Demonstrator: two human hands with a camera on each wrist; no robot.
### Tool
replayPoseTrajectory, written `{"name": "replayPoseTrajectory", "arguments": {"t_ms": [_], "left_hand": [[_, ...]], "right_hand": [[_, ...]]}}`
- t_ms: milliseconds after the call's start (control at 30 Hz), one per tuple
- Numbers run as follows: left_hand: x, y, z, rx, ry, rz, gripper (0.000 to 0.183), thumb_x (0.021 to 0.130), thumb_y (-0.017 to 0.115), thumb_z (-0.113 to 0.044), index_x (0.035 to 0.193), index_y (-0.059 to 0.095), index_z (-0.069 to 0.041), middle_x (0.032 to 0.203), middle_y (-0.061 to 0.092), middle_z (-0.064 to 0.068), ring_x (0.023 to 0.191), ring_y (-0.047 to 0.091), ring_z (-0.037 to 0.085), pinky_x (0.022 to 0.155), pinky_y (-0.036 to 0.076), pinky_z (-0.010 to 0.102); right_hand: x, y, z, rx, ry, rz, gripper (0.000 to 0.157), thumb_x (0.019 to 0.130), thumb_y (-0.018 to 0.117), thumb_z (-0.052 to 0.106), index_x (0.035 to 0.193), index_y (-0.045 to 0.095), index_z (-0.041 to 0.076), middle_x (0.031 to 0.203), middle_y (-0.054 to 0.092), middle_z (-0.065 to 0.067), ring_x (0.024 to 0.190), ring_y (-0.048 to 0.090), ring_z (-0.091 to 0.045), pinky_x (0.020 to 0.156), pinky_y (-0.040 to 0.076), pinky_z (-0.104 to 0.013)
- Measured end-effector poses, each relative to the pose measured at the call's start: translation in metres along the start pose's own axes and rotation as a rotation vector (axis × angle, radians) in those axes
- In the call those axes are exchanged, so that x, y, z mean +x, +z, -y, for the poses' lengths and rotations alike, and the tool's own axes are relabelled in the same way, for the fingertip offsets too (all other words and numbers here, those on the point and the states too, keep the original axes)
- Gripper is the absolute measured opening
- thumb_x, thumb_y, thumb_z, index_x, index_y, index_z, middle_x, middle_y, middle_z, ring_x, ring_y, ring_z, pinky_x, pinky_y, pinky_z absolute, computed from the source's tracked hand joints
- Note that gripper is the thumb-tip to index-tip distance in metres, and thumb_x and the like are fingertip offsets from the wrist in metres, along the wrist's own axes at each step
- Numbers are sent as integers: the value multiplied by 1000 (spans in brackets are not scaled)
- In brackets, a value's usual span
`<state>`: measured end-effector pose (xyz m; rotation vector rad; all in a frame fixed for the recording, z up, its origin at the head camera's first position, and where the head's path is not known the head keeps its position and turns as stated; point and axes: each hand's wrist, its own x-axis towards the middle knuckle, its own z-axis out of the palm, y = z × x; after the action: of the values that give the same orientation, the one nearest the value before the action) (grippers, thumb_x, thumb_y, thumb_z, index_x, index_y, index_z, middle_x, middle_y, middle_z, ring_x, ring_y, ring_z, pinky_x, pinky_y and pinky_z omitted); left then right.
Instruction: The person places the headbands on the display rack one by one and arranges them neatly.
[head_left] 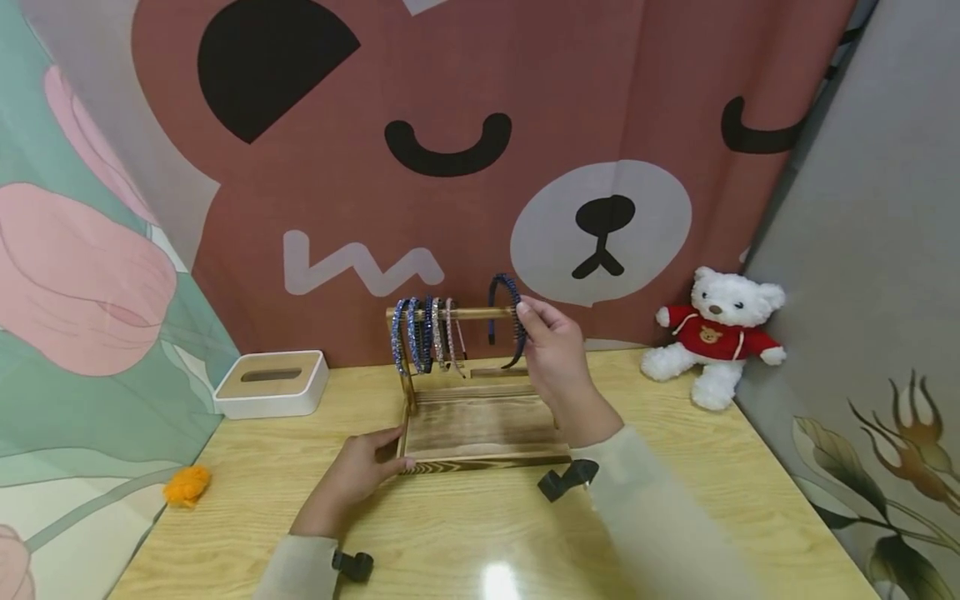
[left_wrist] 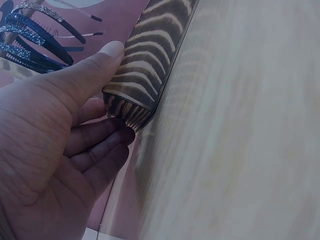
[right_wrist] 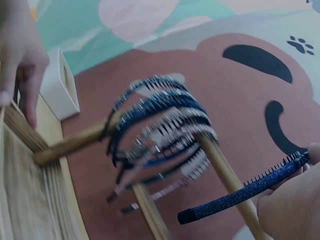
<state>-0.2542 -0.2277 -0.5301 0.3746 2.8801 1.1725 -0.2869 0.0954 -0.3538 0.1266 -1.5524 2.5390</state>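
Note:
A wooden headband stand [head_left: 480, 427] with a flat base and a raised rod [head_left: 474, 314] stands on the table. Several glittery headbands [head_left: 414, 333] in blue, silver and pink hang bunched at the rod's left end. My right hand [head_left: 558, 358] pinches a dark blue toothed headband [right_wrist: 235, 197] near the rod's right end; in the head view it arches over the rod. My left hand [head_left: 358, 471] grips the base's front left corner. In the left wrist view its thumb lies on the striped wooden edge [left_wrist: 147, 60], with the fingers curled at the end.
A white tissue box [head_left: 272, 385] with a wooden top sits at the back left. An orange object [head_left: 187, 485] lies at the table's left edge. At the right sits a white teddy bear [head_left: 716, 333] in a red top. A bear-print curtain [head_left: 465, 217] hangs behind.

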Motion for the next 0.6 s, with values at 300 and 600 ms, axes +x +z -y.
{"name": "replayPoseTrajectory", "arguments": {"t_ms": [300, 600], "left_hand": [[1, 0, 2, 5, 1, -2, 68, 97, 85, -36, 155, 62, -9, 153, 65, 18, 146, 59, 41, 122, 48, 57], [0, 0, 0, -24, -2, 10, 67, 98, 85, -33, 155, 61, -8, 154, 65, 17, 144, 61, 39, 120, 51, 55]], "right_hand": [[1, 36, -27, -22, 37, -25, 33, 112, 65, 14, 140, 69, -1, 109, 60, 1, 86, 46, -11, 74, 40, -23], [3, 43, -43, -108, 72, -58, 30, 110, 69, 21, 137, 74, 10, 121, 65, -1, 93, 51, -13, 82, 45, -28]]}}
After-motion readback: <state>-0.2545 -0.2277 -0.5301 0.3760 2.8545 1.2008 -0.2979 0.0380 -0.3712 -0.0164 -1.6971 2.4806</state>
